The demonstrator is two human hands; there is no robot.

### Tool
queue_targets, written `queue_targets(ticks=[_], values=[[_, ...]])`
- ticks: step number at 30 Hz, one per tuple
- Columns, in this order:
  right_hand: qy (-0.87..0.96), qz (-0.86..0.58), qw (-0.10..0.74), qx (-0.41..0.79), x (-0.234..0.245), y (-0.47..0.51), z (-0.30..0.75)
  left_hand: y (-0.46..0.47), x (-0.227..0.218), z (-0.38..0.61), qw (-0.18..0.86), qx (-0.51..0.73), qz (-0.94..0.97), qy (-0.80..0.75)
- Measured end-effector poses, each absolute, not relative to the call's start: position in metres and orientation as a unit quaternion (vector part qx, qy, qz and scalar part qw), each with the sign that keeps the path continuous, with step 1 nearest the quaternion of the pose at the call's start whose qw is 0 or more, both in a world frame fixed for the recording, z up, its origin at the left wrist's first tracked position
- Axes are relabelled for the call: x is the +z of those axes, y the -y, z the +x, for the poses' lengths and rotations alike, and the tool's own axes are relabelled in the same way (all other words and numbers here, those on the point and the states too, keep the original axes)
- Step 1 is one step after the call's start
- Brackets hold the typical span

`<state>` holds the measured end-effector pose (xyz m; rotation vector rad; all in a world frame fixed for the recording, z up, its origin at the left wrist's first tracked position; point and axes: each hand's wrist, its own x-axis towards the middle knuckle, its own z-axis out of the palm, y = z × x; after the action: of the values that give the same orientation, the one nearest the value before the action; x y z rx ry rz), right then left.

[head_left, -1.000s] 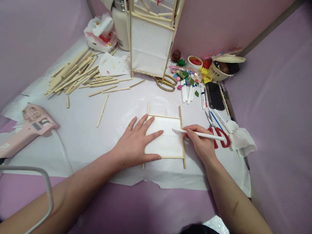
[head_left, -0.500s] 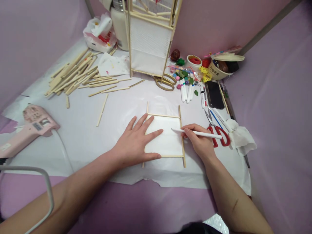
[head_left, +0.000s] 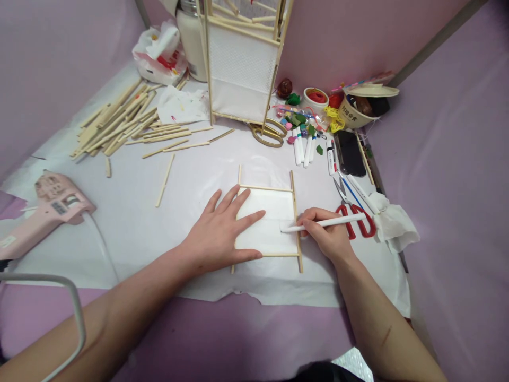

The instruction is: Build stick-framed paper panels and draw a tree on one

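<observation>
My left hand [head_left: 222,228] lies flat with its fingers spread on a white paper-covered panel [head_left: 270,233], holding nothing. The panel sits inside a frame of wooden craft sticks, whose top rail [head_left: 265,188] and right upright [head_left: 296,223] show clearly. My right hand [head_left: 322,233] grips a slim white pen [head_left: 334,222] just right of that upright. The pen's tip reaches across the stick and rests on the panel's right part. The left rail is partly hidden behind my left hand.
A pink glue gun [head_left: 51,204] lies at the left. Loose wooden sticks [head_left: 119,124] are heaped behind the frame. A finished mesh-panelled wooden screen [head_left: 238,69] stands at the back. Red-handled scissors [head_left: 356,220], white markers [head_left: 304,151] and crumpled tissue [head_left: 395,225] lie to the right.
My right hand and the pen have slid lower along the panel's right side, and the pen now lies flatter. My left hand stays in place on the panel.
</observation>
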<state>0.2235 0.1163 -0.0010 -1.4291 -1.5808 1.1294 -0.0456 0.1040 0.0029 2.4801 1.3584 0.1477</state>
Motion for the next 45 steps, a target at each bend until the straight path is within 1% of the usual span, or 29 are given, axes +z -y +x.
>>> queue_targets(ticks=[4, 9, 16, 22, 28, 31, 36, 45], values=[[0.6, -0.581, 0.389, 0.39, -0.0012, -0.1184, 0.2211, -0.1039, 0.0032, -0.0454, 0.154, 0.051, 0.865, -0.474], [0.608, -0.593, 0.373, 0.373, 0.0012, -0.1196, 0.2161, -0.1043, 0.0029, -0.0462, 0.157, 0.051, 0.865, -0.473], [0.596, -0.6, 0.357, 0.397, 0.0035, -0.1189, 0.2165, -0.1046, 0.0022, -0.0459, 0.157, 0.058, 0.866, -0.472], [0.59, -0.589, 0.359, 0.42, 0.0034, -0.1172, 0.2191, -0.1046, 0.0026, -0.0462, 0.155, 0.052, 0.867, -0.471], [0.607, -0.562, 0.337, 0.449, 0.003, -0.1165, 0.2237, -0.1042, 0.0016, -0.0461, 0.149, 0.056, 0.868, -0.471], [0.605, -0.554, 0.347, 0.455, 0.0025, -0.1169, 0.2248, -0.1039, 0.0009, -0.0463, 0.149, 0.06, 0.868, -0.471], [0.578, -0.579, 0.395, 0.418, 0.0021, -0.1176, 0.2221, -0.1043, 0.0013, -0.0463, 0.148, 0.058, 0.868, -0.47], [0.6, -0.598, 0.367, 0.384, 0.0019, -0.119, 0.2172, -0.1042, 0.003, -0.046, 0.15, 0.049, 0.867, -0.472]])
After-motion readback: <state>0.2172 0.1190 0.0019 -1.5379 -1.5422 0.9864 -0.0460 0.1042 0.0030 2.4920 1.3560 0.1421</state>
